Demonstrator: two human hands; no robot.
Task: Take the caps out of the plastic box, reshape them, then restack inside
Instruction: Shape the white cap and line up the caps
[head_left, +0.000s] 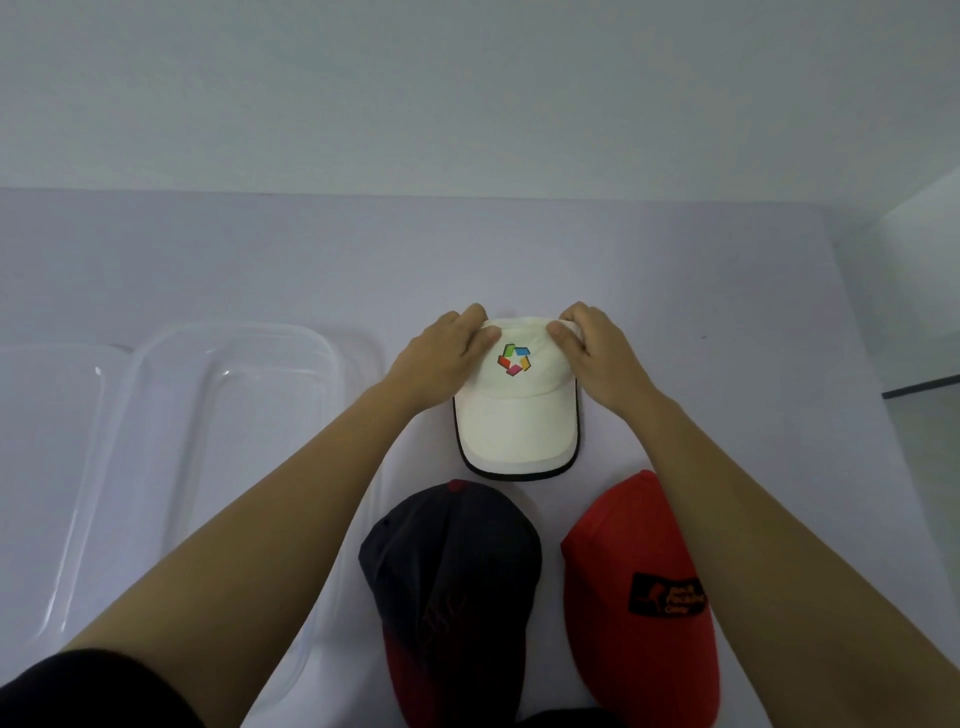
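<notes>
A white cap (514, 421) with a multicoloured logo and a dark-edged brim lies on the table, brim toward me. My left hand (441, 353) pinches the left side of its crown and my right hand (597, 353) pinches the right side, thumbs on the front panel. Nearer to me lie a navy cap with a red brim (452, 571) and, to its right, a red cap with a black patch (639, 587). The clear plastic box (234, 415) stands to the left, nothing showing inside it.
A clear lid (47, 467) lies at the far left beside the box. The pale table surface (727, 312) stretches back to a white wall. Its right edge runs diagonally at the right, with floor beyond.
</notes>
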